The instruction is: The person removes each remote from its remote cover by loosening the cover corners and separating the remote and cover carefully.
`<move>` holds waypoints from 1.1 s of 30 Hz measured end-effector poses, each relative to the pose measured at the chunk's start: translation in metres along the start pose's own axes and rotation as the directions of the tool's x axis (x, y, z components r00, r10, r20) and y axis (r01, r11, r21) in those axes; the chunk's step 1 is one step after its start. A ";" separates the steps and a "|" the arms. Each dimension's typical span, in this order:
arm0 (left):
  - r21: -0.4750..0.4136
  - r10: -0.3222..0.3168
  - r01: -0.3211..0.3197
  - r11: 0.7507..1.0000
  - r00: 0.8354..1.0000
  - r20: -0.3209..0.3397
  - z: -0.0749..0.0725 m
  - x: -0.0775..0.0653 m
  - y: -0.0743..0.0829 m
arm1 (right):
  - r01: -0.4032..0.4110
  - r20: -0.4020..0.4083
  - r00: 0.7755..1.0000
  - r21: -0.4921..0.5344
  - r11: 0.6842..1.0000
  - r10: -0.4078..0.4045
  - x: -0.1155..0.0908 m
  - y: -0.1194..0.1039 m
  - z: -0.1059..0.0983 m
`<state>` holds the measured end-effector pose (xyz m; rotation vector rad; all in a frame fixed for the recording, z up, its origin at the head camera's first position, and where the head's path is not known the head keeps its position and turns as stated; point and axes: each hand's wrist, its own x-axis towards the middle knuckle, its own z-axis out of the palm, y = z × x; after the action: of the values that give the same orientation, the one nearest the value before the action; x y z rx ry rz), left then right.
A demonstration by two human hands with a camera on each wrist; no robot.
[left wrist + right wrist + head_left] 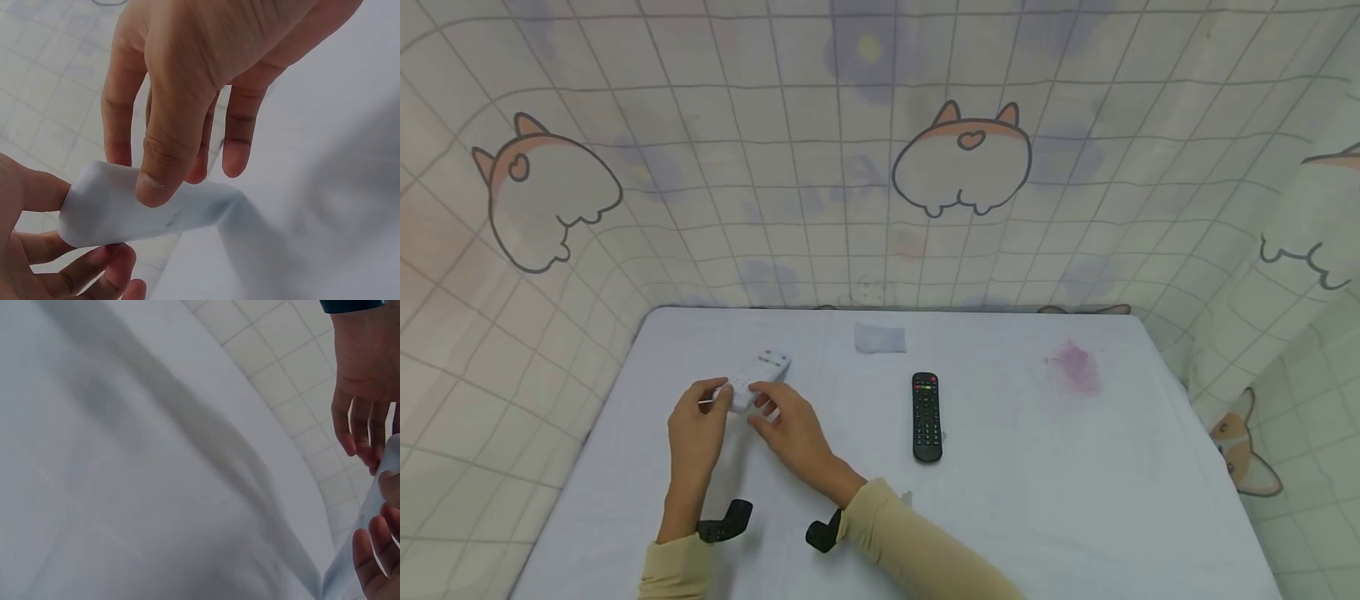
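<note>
A white remote control [760,375] is held over the left part of the table, its button side up in the head view. My left hand [695,425] pinches it, the thumb lying on its smooth pale face in the left wrist view. From the other side my right hand [797,433] grips the rounded near end of the remote [94,209], fingers curled along its edge. The remote is tilted, and its far end seems to meet the white cloth. A thin white edge shows between the left fingers; what it belongs to, I cannot tell.
A black remote control [927,417] lies right of the hands. Behind it is a small pale rectangular piece [880,339]. The white tablecloth [1000,500] has a pink stain [1077,368] at the right. Checked curtains [865,250] surround the table's back and sides.
</note>
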<state>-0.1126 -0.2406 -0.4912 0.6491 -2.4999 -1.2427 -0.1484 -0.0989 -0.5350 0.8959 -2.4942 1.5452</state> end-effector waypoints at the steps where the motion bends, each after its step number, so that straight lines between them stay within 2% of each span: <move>1: -0.005 -0.001 0.001 1.000 1.000 -0.002 0.000 -0.001 0.002 | 0.009 -0.011 1.000 -0.004 1.000 -0.009 0.000 0.000 0.000; 8: -0.027 0.023 -0.023 0.999 1.000 -0.005 -0.004 -0.008 0.015 | 0.050 -0.086 0.995 -0.032 0.998 -0.053 0.003 -0.002 -0.006; 14: -0.020 0.036 -0.035 0.999 0.999 0.004 -0.005 -0.016 0.027 | 0.029 -0.111 0.993 -0.046 0.999 -0.034 0.004 -0.003 -0.017; 20: 0.004 0.085 -0.085 0.996 0.996 0.015 -0.006 -0.021 0.035 | 0.008 -0.127 0.992 -0.056 0.998 -0.015 0.004 -0.003 -0.028; 27: -0.012 0.144 -0.144 0.990 0.988 0.046 -0.009 -0.026 0.043 | -0.003 -0.146 0.989 0.014 1.000 0.005 0.005 -0.005 -0.040; 33: -0.018 0.209 -0.209 0.978 0.977 0.038 -0.012 -0.032 0.051 | 0.021 -0.164 0.986 0.090 0.996 -0.006 0.004 -0.012 -0.050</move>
<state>-0.0937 -0.2054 -0.4445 0.3494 -2.5123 -1.2047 -0.1568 -0.0627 -0.4995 0.7613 -2.3164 1.6681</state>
